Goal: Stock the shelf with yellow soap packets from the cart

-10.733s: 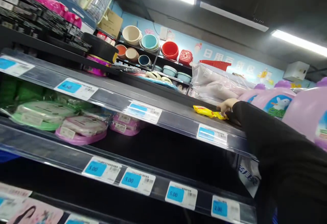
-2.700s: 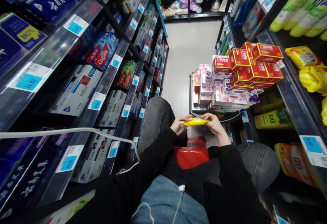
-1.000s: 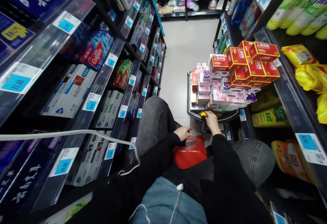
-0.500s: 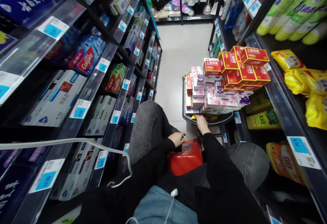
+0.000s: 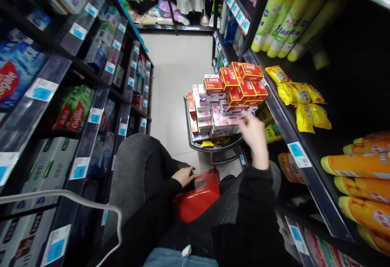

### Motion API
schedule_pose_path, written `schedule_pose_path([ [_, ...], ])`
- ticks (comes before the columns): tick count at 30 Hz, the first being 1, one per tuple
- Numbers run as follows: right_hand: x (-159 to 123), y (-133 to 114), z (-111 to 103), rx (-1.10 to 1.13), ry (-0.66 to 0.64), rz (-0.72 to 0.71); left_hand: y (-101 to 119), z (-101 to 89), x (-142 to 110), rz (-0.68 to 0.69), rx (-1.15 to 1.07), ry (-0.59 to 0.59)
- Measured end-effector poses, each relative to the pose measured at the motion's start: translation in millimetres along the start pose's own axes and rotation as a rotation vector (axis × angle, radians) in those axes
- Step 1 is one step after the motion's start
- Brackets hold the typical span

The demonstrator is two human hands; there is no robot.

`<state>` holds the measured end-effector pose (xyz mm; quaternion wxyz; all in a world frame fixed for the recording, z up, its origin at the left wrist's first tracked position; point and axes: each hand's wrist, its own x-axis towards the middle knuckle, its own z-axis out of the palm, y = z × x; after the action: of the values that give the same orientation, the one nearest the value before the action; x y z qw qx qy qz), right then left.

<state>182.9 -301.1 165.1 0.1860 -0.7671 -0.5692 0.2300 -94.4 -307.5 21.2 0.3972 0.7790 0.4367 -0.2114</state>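
I am squatting in a shop aisle. My right hand point(image 5: 254, 137) is raised in front of a black trolley point(image 5: 213, 150) stacked with red boxes point(image 5: 242, 81) and pink and white boxes point(image 5: 213, 117). The hand is smeared by motion, and nothing shows in it. A yellow packet point(image 5: 209, 143) lies on the trolley's near edge, below and left of that hand. My left hand point(image 5: 183, 175) rests with loose fingers on a red plastic object point(image 5: 198, 196) between my knees.
Shelves line both sides of the narrow aisle. Toothpaste boxes point(image 5: 73, 114) fill the left side. Yellow packets point(image 5: 304, 104), green-yellow bottles point(image 5: 276, 23) and orange bottles point(image 5: 362, 169) stand on the right. Grey floor point(image 5: 173, 76) runs beyond the trolley.
My right hand has left the yellow packet on the trolley's edge and lifted up and to the right. The view has swung right. My left hand has stayed on the red object.
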Motion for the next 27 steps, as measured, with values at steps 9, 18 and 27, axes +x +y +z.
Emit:
schedule_pose_path([
  [9, -60.0, 77.2, -114.7, -0.281, 1.031, 0.679, 1.5, 5.0, 2.2, 0.003, -0.078, 0.078],
  [18, -42.7, 89.2, -127.4, -0.37, 0.871, 0.812, 10.0, -2.8, -11.3, -0.015, 0.058, -0.032],
  [27, -72.1, 82.0, -145.7, -0.35, 0.982, 0.725, 10.0, -0.2, -10.7, -0.011, 0.028, -0.002],
])
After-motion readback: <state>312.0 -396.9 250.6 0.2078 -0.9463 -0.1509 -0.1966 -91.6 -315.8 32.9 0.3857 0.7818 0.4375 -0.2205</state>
